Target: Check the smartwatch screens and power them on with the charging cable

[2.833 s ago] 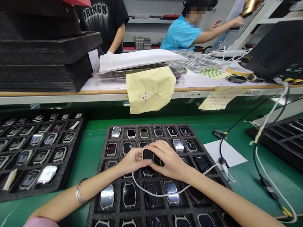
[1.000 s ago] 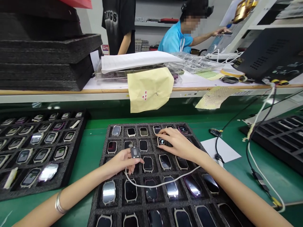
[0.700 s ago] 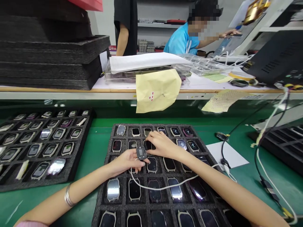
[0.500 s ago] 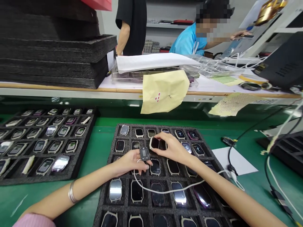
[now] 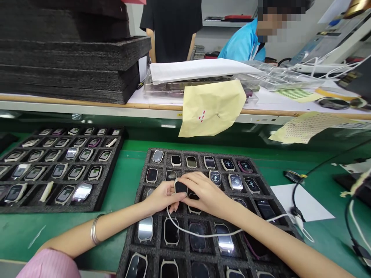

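Note:
A smartwatch point(image 5: 180, 188) with a dark screen and pale case is held between my two hands, above the foam tray point(image 5: 156, 259). My right hand point(image 5: 204, 191) grips its upper and right side, fingers closed. My left hand point(image 5: 164, 197) is closed at its left side, the thumb lying across the lower front. A white cable point(image 5: 203, 234) runs from under my left hand to the right, passing my right forearm. The small black square device on that cable is hidden behind the watch and fingers. More smartwatches, several with dark screens, lie in the tray's compartments around my hands.
Another foam tray of watches point(image 5: 108, 170) lies left. Stacked black foam trays point(image 5: 87, 83) stand on the shelf. Yellow paper point(image 5: 213, 110) hangs over its edge. White paper point(image 5: 307, 202) and black cables point(image 5: 295, 193) lie right. Two people are behind the shelf.
My right hand has brought the watch left and down onto the black device in my left hand, so the hands now meet. The camera view has shifted slightly.

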A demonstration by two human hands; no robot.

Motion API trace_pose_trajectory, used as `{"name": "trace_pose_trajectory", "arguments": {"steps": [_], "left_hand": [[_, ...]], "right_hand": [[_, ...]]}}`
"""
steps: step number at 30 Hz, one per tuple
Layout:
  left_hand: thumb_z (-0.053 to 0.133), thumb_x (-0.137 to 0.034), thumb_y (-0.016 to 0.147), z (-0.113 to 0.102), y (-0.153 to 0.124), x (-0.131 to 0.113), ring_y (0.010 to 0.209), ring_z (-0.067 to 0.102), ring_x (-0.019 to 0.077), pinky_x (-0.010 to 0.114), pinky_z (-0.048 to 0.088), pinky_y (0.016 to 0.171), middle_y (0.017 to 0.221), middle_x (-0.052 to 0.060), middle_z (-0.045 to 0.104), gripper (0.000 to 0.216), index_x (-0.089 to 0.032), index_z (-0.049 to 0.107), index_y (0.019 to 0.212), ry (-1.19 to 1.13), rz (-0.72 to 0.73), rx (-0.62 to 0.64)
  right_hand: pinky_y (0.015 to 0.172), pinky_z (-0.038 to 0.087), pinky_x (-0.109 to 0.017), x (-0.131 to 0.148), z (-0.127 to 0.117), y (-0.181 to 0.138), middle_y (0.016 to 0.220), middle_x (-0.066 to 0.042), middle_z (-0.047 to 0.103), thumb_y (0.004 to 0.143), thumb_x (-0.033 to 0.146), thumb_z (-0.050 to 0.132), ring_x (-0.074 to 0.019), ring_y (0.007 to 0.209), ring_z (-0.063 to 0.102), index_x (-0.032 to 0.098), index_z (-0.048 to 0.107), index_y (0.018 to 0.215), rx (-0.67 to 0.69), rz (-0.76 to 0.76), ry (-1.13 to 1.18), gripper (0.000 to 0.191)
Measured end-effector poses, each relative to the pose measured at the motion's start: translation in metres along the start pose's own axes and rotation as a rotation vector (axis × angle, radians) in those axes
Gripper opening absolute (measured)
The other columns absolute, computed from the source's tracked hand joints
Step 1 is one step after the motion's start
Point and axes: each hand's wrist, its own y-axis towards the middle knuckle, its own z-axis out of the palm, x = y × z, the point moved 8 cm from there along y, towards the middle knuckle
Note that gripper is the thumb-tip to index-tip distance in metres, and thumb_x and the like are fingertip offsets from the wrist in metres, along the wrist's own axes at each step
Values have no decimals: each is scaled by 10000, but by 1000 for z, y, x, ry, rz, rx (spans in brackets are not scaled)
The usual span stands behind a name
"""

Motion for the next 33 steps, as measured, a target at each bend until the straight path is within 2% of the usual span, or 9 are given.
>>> {"name": "trace_pose_trajectory", "arguments": {"steps": [5, 10, 17, 33], "left_hand": [[680, -461, 758, 0, -2, -1, 310, 371, 48, 160, 268, 332, 437, -62, 512, 356, -143, 524, 781, -12, 1, 7], [680, -475, 749, -1, -3, -1, 301, 384, 53, 162, 257, 324, 428, -53, 519, 368, -146, 516, 746, -4, -9, -16], [698, -478, 725, 1, 0, 6, 297, 401, 61, 162, 303, 309, 429, -56, 524, 370, -147, 538, 770, -19, 2, 21], [666, -461, 771, 1, 2, 8, 296, 407, 60, 145, 321, 293, 429, -59, 517, 355, -136, 544, 847, -1, 10, 14]], "right_hand": [[862, 488, -411, 0, 1, -7, 1040, -113, 629, 836, 226, 606, -247, 980, 588, 157, 543, 1178, -135, -3, 82, 355], [858, 493, -392, -5, 3, -9, 1037, -87, 633, 839, 242, 621, -227, 976, 598, 191, 536, 1188, -136, 15, 175, 363], [849, 499, -405, -10, 7, -12, 1062, -93, 619, 846, 252, 640, -243, 985, 579, 207, 515, 1217, -124, 47, 238, 395], [858, 488, -415, -8, 8, -16, 1086, -105, 606, 847, 255, 659, -251, 997, 554, 178, 510, 1234, -119, 52, 200, 422]]}}
